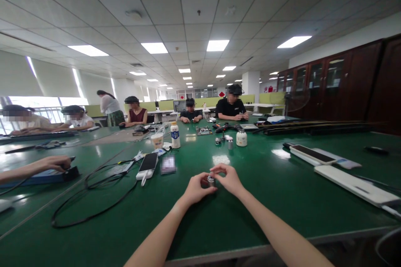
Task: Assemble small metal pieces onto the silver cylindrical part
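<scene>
A small silver cylinder (211, 182) with a pale top stands on the green table between my two hands. My left hand (196, 189) is closed around its side, thumb in front. The fingers of my right hand (229, 180) are pinched together at its top. What they hold there, if anything, is too small to make out. Just beyond my hands lies a whitish patch (221, 159), small white pieces or glare; I cannot tell which.
On the green table (250, 225), a phone on a white power bank (147, 166) and a black cable (90, 218) lie left. A white bottle (175, 135) and a round jar (241, 138) stand farther back. White devices (354, 183) lie right. Another person's hand (56, 162) is at far left.
</scene>
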Demonstrator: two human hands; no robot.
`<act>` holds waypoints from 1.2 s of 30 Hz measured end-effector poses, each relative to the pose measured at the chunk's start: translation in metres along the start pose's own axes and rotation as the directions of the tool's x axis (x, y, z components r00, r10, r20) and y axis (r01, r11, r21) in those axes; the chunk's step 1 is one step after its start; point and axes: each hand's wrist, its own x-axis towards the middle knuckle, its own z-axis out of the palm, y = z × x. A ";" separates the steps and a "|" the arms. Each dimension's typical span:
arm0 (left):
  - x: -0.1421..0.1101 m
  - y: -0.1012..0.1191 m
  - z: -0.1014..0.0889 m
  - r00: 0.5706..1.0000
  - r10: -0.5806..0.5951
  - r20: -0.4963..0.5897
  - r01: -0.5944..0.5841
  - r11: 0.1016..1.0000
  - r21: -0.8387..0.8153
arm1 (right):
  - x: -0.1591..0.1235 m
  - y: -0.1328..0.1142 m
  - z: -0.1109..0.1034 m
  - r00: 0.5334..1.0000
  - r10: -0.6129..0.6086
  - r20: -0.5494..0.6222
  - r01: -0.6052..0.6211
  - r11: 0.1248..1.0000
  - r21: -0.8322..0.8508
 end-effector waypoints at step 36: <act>0.001 0.003 -0.001 0.999 -0.033 0.029 0.033 0.999 -0.017 | 0.000 -0.014 -0.006 0.993 -0.017 -0.120 -0.014 0.968 -0.252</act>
